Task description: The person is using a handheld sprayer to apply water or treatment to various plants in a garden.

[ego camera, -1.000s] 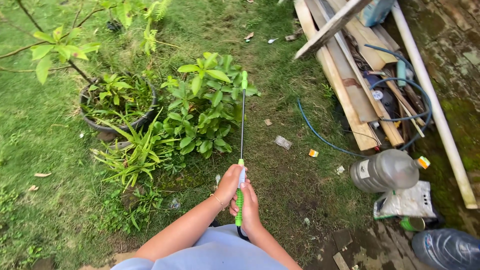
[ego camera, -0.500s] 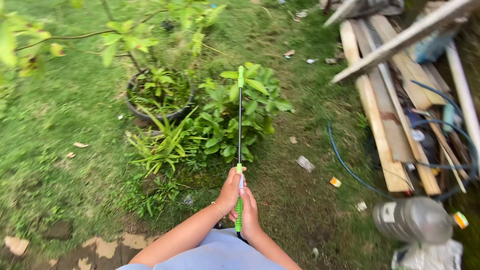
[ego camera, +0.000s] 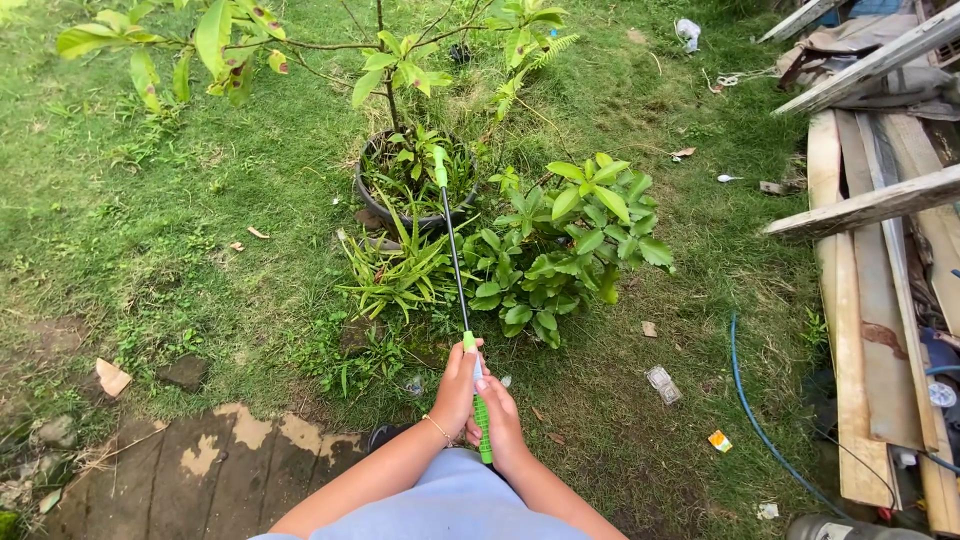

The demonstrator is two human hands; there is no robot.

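Observation:
Both of my hands grip the green handle of a long spray wand [ego camera: 455, 270]. My left hand [ego camera: 456, 388] holds the upper part of the grip, and my right hand [ego camera: 500, 420] holds just below it. The thin black rod runs up and away from me. Its green nozzle tip [ego camera: 438, 165] is over a dark round pot [ego camera: 372, 195] with a small tree growing in it. A leafy green shrub [ego camera: 565, 245] stands to the right of the rod, and a spiky-leaved plant [ego camera: 395, 275] to its left.
Grass covers the ground all around. Wooden planks [ego camera: 880, 300] are stacked at the right, with a blue hose [ego camera: 750, 410] beside them. Wet paving [ego camera: 200, 470] lies at bottom left. Small litter [ego camera: 662, 384] dots the grass near the shrub.
The view has swung left, so the planks moved to the right edge and the big bottle dropped almost out of view. The wand tip shifted left from the shrub to over the pot.

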